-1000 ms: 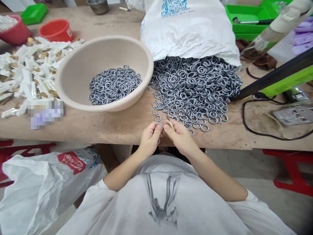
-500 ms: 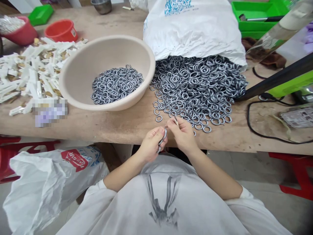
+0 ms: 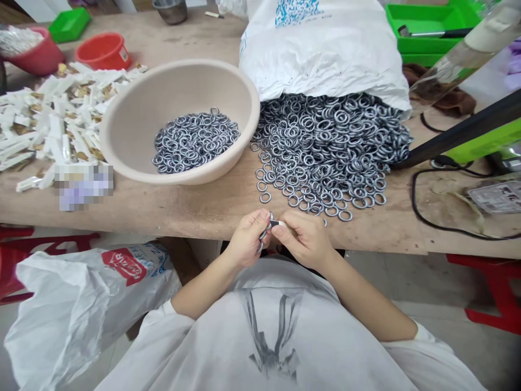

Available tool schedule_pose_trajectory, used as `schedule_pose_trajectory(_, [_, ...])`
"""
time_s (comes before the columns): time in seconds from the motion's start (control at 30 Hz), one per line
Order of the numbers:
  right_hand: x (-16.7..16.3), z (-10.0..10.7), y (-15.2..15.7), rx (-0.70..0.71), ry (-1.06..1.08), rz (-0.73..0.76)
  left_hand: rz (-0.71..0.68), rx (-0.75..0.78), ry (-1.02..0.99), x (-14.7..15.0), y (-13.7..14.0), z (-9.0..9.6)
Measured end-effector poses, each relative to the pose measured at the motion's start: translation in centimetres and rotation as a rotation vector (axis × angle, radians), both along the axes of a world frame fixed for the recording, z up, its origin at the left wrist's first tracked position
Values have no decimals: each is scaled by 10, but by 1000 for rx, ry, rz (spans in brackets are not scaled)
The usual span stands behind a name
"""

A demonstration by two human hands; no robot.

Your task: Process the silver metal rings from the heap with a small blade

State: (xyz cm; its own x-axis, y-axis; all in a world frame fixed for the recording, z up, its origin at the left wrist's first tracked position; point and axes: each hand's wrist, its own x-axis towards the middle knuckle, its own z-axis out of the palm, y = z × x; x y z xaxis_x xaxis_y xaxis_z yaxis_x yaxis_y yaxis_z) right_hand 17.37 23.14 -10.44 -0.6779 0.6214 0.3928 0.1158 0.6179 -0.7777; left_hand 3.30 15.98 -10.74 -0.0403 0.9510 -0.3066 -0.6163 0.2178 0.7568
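Observation:
Close to the table's front edge, my left hand is closed around a few grey rings whose edges stick out along its fingers. My right hand pinches a small knife-like tool with a dark blade and a pale handle. Its tip points left and meets the top ring in my left hand; whether it cuts or scrapes I cannot tell. Beyond my hands lies a heap of similar grey rings. More rings fill the bottom of a beige basin at the left.
A white sack lies behind the heap. White packets spread over the table's left side, near a red bowl. At the right are a black bar, a cable and green trays. A plastic bag stands below.
My right hand has turned the tool from upright to pointing left, bringing its blade against the ring. My left hand has shifted slightly left with the rings.

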Motion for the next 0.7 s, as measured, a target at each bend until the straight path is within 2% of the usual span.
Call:
schedule_pose_trajectory(0.1, [4, -10, 16, -105, 26, -141, -96, 34, 48, -3, -6, -2])
schedule_pose_trajectory(0.17, [2, -14, 26, -101, 12, -217, -81, 29, 53, -9, -8, -3])
schedule_pose_trajectory(0.23, [-5, -14, 31, 35, -156, -241, 15, -11, 31, -17, -9, -2])
schedule_pose_trajectory(0.33, [-27, -8, 33, 297, -651, -259, 126, -54, -32, -31, -8, 1])
schedule_pose_trajectory(0.4, [-40, -5, 34, 396, -888, -254, 181, -73, -92, -39, -7, 4])
schedule_pose_trajectory(0.5, [-50, -4, 37, 429, -959, -251, 247, -162, -191, -46, -6, 5])
schedule_pose_trajectory(0.57, [-47, -5, 38, 328, -833, -257, 260, -211, -237, -46, -4, 4])
schedule_pose_trajectory(0.6, [-45, -6, 38, 221, -696, -230, 264, -217, -239, -45, -3, 3])
schedule_pose_trajectory(0.7, [-36, -6, 28, -283, -149, -7, 261, -170, -161, -34, 2, -2])
